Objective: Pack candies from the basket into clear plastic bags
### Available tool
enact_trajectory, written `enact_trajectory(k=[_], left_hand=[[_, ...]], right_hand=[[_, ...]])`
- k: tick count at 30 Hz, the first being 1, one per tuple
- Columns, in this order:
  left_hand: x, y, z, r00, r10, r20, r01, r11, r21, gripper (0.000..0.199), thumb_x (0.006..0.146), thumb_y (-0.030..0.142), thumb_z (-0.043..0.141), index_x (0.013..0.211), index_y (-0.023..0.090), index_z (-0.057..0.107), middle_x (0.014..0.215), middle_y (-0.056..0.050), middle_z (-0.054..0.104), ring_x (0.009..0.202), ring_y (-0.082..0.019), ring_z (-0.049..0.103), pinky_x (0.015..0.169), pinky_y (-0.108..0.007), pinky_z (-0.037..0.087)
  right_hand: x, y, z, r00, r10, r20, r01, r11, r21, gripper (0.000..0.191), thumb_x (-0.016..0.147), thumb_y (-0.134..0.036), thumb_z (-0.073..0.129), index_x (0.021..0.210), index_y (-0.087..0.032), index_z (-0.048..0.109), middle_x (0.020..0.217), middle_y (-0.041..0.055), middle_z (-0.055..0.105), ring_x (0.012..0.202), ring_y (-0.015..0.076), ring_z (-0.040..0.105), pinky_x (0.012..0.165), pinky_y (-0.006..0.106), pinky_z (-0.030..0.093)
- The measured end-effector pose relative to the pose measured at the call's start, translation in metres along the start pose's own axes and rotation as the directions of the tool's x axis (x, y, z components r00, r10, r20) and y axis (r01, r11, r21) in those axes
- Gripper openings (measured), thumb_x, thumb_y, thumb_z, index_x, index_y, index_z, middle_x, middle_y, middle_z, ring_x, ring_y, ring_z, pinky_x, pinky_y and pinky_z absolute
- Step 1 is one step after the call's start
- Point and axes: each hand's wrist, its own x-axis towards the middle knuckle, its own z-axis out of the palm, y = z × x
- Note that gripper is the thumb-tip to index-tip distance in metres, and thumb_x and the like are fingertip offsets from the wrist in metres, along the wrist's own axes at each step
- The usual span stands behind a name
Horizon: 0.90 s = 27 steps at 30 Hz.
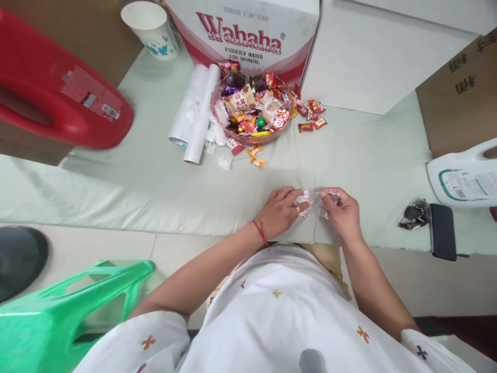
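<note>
Seen at near table (341, 155) edge: left hand (280, 213) and right hand (341, 208), apart by a small gap, with thin clear film between. Covering pink-and-white packet (305, 201) with left fingers, bent over from its left side; cannot tell whether pinched or only pressed. Clamping clear wrapper (324, 203) between right thumb and fingers, just right of packet; cannot identify dark patch at fingertips. Noted on left hand: 1 ring, and 1 red string at wrist.

Recorded beyond hands: 1 bowl (267, 139) heaped with candies (252, 106), set before Wahaha carton (248, 31). Counted 2 orange sweets (256, 155) lying just in front of bowl; more red sweets (312, 115) to its right. Logged at bowl's left: 2 white rolls (196, 114), side by side, plus crumpled plastic (217, 133). Farther left: paper cup (151, 32) upright, red jug (77, 98). At right: keys (413, 214) beside phone (443, 232), white bottle (466, 178) behind.
</note>
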Motion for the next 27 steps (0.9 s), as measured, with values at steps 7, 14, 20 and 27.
enact_trajectory(k=[7,14,20,27], left_hand=[[0.007,-0.006,-0.003,0.998,-0.063,0.011,0.063,0.95,-0.307,0.029,0.099,0.023,0.048,0.091,0.018,0.075,0.1,-0.011,0.069,0.097,-0.023,0.062,0.091,-0.04,0.051],[-0.009,-0.039,-0.025,0.94,-0.33,0.081,0.248,0.504,-0.827,0.03,0.094,0.02,0.052,0.119,0.014,0.066,0.113,-0.012,0.072,0.101,-0.019,0.071,0.086,-0.034,0.059],[0.0,-0.033,-0.026,0.992,-0.096,-0.086,0.022,0.785,-0.62,0.031,0.096,0.016,0.047,0.117,0.019,0.069,0.119,-0.012,0.072,0.113,-0.02,0.067,0.101,-0.038,0.055],[-0.002,-0.041,-0.032,0.996,0.085,0.039,-0.056,0.877,-0.478,0.042,0.081,0.007,0.049,0.118,0.017,0.067,0.138,-0.012,0.067,0.127,-0.022,0.065,0.111,-0.037,0.051]], right_hand=[[-0.015,-0.009,0.043,0.953,-0.285,0.102,0.302,0.919,-0.253,0.027,0.098,-0.04,0.053,0.098,-0.022,0.073,0.09,0.0063,0.073,0.079,0.0207,0.065,0.074,0.034,0.054],[-0.025,-0.009,0.06,0.886,-0.357,0.298,0.464,0.695,-0.549,0.042,0.099,-0.042,0.054,0.133,-0.02,0.066,0.111,0.0155,0.063,0.098,0.0302,0.063,0.078,0.042,0.057],[-0.043,0.001,0.059,0.794,-0.428,0.433,0.608,0.543,-0.579,0.051,0.097,-0.036,0.06,0.142,-0.012,0.057,0.129,0.0243,0.055,0.118,0.0417,0.052,0.099,0.063,0.05],[-0.044,0.022,0.027,0.784,-0.52,0.34,0.62,0.677,-0.396,0.058,0.1,-0.037,0.059,0.154,-0.031,0.04,0.154,0.0188,0.04,0.131,0.0359,0.052,0.102,0.058,0.053]])
